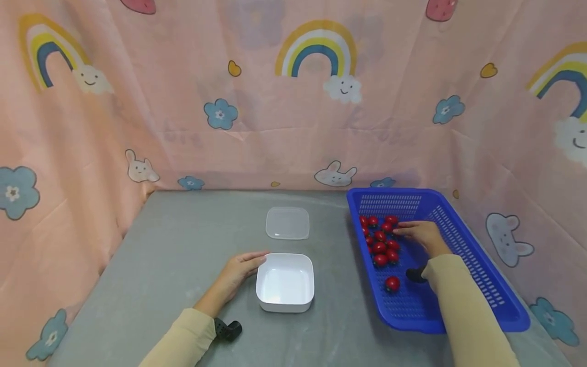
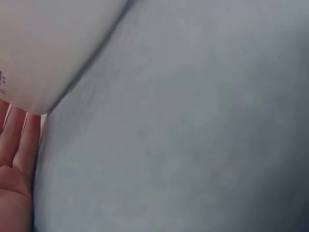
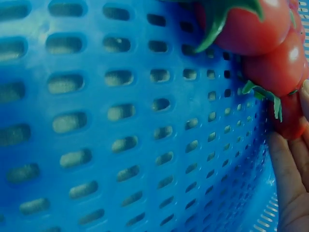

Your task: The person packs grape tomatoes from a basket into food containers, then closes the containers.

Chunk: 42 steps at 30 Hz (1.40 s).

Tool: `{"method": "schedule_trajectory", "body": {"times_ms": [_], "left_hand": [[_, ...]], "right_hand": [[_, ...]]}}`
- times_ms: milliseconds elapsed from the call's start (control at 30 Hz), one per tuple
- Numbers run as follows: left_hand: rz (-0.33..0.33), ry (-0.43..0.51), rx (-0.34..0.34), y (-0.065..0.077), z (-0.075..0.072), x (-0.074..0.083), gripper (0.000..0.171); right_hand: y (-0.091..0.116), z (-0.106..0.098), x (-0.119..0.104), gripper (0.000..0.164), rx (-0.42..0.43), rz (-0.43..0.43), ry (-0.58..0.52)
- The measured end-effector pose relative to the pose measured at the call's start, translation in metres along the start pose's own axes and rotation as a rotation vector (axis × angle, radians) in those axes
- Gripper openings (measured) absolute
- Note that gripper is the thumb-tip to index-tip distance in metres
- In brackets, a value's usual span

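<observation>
My left hand rests its fairly straight fingers against the left side of a white square container, which stands open on the table. In the left wrist view, the fingers touch the container's pale wall. My right hand reaches into a blue perforated basket at the far edge of a cluster of cherry tomatoes. Up close in the right wrist view, its thumb and fingers pinch a red cherry tomato with green leaves beside it. Part of the right hand is out of that view.
A translucent lid lies flat behind the white container. One cherry tomato sits apart from the cluster, nearer the basket's front. A pink patterned curtain hangs along the back and sides of the grey table.
</observation>
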State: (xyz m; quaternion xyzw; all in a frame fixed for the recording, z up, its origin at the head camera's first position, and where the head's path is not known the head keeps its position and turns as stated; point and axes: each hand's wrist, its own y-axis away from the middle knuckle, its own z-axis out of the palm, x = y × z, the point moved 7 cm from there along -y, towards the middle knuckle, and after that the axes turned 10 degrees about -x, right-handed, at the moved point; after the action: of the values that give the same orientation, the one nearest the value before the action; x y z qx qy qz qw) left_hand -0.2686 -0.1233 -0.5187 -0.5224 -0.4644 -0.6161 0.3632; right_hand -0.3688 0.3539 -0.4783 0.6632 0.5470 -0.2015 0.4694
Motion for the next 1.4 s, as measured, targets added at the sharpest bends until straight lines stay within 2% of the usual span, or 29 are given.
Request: {"method": "schedule_trajectory", "body": {"times_ms": [200, 433, 533, 733, 967, 1133, 1400], "left_hand": [[0.017, 0.018, 0.021, -0.001, 0.001, 0.001, 0.039], [0.012, 0.025, 0.035, -0.002, 0.002, -0.002, 0.038], [0.019, 0.029, 0.041, -0.003, 0.003, -0.001, 0.037], [0.029, 0.040, 0.046, -0.003, 0.004, 0.002, 0.037], [0.025, 0.040, 0.040, -0.001, 0.004, 0.003, 0.037], [0.027, 0.038, 0.048, 0.000, 0.003, 0.003, 0.036], [0.024, 0.045, 0.055, 0.002, 0.001, 0.002, 0.036]], "right_hand": [[0.002, -0.012, -0.005, 0.067, 0.063, -0.038, -0.008], [0.013, -0.020, -0.012, 0.070, 0.096, -0.036, -0.150], [0.018, -0.022, -0.020, 0.075, 0.102, -0.043, -0.147], [0.031, -0.015, -0.041, 0.080, 0.103, -0.079, -0.087], [0.044, -0.004, -0.067, 0.078, 0.058, -0.227, -0.201], [0.049, 0.006, -0.079, 0.076, 0.041, -0.218, -0.149], [0.056, 0.020, -0.095, 0.076, 0.038, -0.243, -0.165]]}}
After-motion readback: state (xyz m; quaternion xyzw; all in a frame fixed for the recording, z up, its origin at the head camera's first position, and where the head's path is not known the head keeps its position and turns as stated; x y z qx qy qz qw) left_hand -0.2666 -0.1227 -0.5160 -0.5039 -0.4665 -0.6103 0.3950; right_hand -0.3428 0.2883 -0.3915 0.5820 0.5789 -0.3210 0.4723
